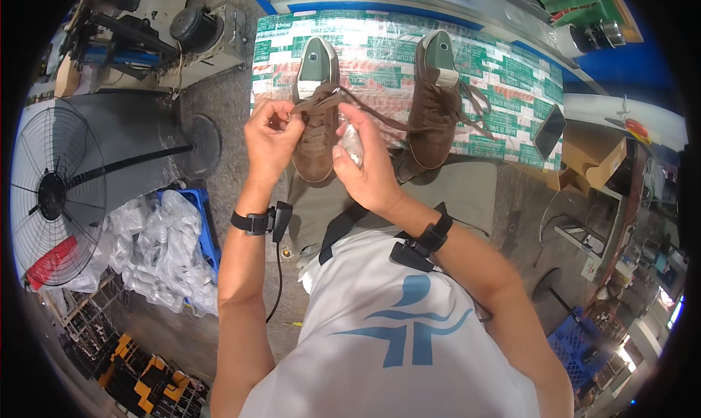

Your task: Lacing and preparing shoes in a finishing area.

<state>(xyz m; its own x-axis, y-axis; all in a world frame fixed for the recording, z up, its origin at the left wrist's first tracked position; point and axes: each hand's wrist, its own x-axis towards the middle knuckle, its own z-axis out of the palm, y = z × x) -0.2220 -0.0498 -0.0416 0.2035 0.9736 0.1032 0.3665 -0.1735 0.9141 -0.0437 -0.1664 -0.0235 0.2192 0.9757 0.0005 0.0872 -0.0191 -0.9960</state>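
Two brown shoes (315, 119) on green-and-white tabletop (511, 75). Left hand (272, 137) pinches lace (380, 115); right hand (361, 166) grips clear wrap (352, 144). Fan (55, 192) on grey floor (219, 104).

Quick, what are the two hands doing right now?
Left hand: closed, pinching a brown lace of the left shoe.
Right hand: closed on crumpled clear plastic.

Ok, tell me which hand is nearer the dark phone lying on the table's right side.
Right. The right hand is at the left brown shoe, on the side toward the phone; the left hand is farther left.
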